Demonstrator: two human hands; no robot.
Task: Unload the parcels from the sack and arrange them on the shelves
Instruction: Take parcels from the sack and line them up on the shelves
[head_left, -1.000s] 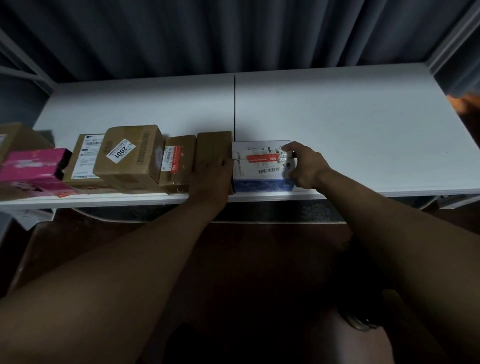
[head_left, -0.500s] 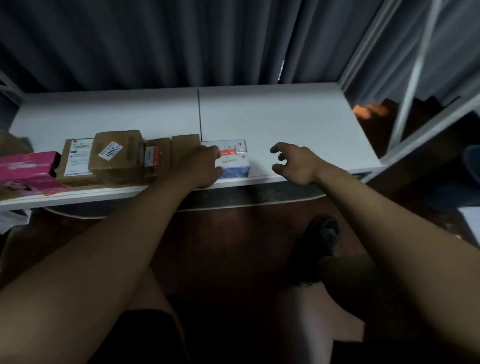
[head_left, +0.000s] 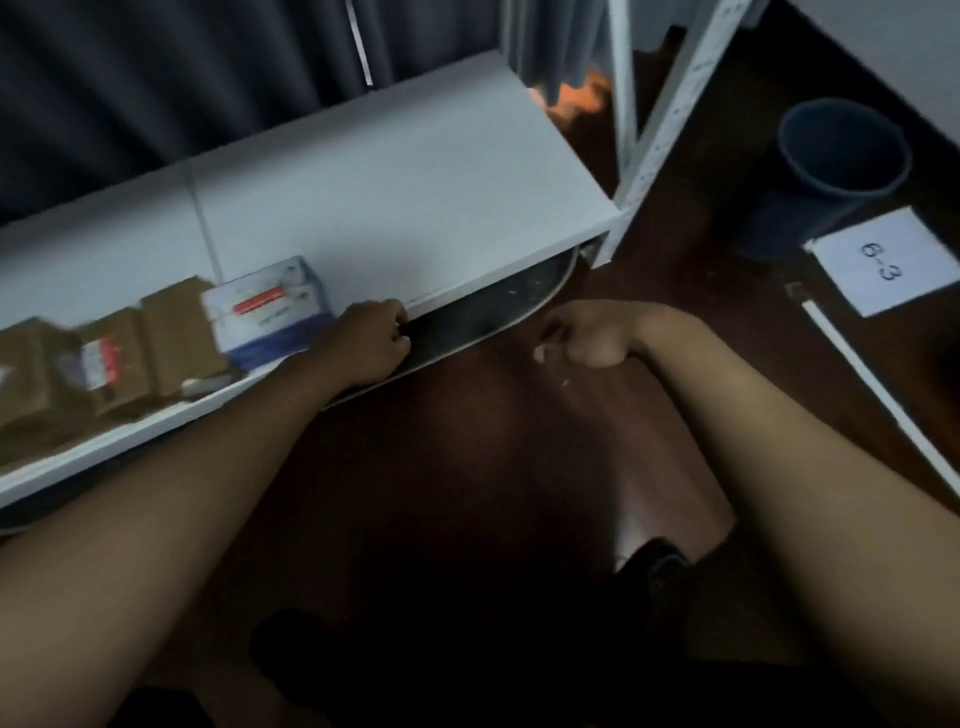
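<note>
A white shelf board carries a row of parcels along its front edge. At the right end of the row stands a white-and-blue box with a red label, with a plain brown carton and a carton with a red-and-white label to its left. My left hand is at the shelf's front edge just right of the white-and-blue box, fingers loosely curled and holding nothing. My right hand hangs over the dark floor in front of the shelf, also loosely curled and holding nothing. The sack is out of view.
The right half of the shelf board is bare. A white perforated upright stands at its right corner. Beyond it are a dark blue bin and a white sheet marked "6-3". A dark shoe is on the brown floor.
Both hands have let go of the white-and-blue box, which stays on the shelf. The right hand has pulled off the shelf. The view has swung right and tilted.
</note>
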